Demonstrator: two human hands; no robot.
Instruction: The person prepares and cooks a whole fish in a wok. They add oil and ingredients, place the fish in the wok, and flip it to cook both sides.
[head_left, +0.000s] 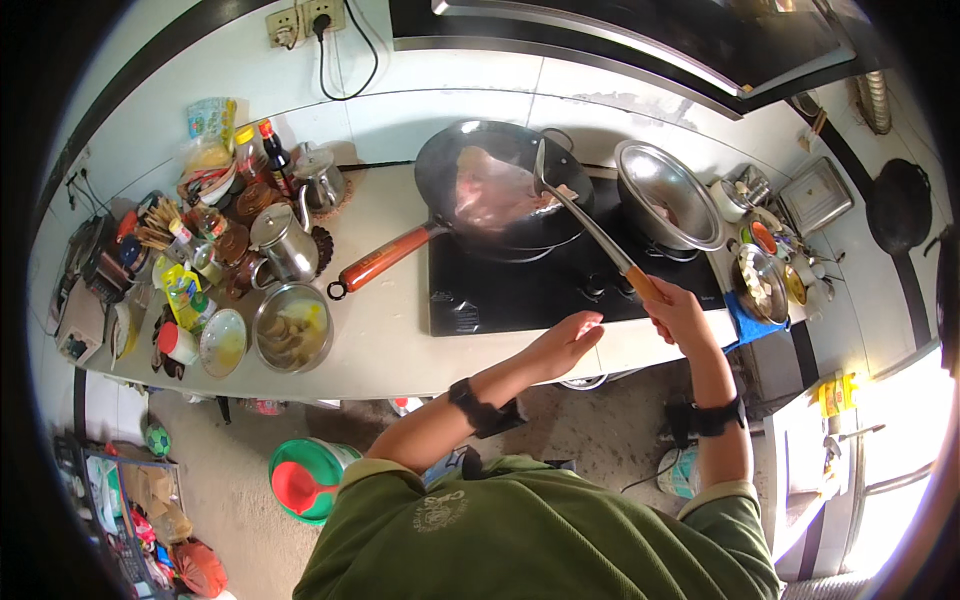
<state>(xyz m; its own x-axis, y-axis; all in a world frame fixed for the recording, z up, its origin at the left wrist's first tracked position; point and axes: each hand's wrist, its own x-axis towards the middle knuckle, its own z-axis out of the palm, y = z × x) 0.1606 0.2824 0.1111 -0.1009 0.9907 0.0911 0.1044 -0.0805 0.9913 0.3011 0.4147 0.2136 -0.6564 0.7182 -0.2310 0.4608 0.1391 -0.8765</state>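
My right hand (681, 313) grips the wooden handle of a metal wok spatula (600, 229). The spatula's blade reaches into a dark wok (439, 176) on the black cooktop (517, 296). Inside the wok spreads pale pinkish food or liquid (491, 187), blurred by steam, with browner bits beside the blade. The wok's reddish wooden handle (390, 259) points left over the counter. My left hand (566, 345) is empty, thumb apart from loosely curled fingers, above the counter's front edge. Right of the wok, a steel bowl (645, 169) stands tilted over the other burner.
Left on the counter (375, 337) stand a steel bowl with food in liquid (292, 326), a patterned bowl (223, 343), metal kettles (283, 244) and several bottles. A bowl of white pieces (759, 285) sits right. Overhead hangs a range hood (600, 45); a green bucket (285, 457) stands below.
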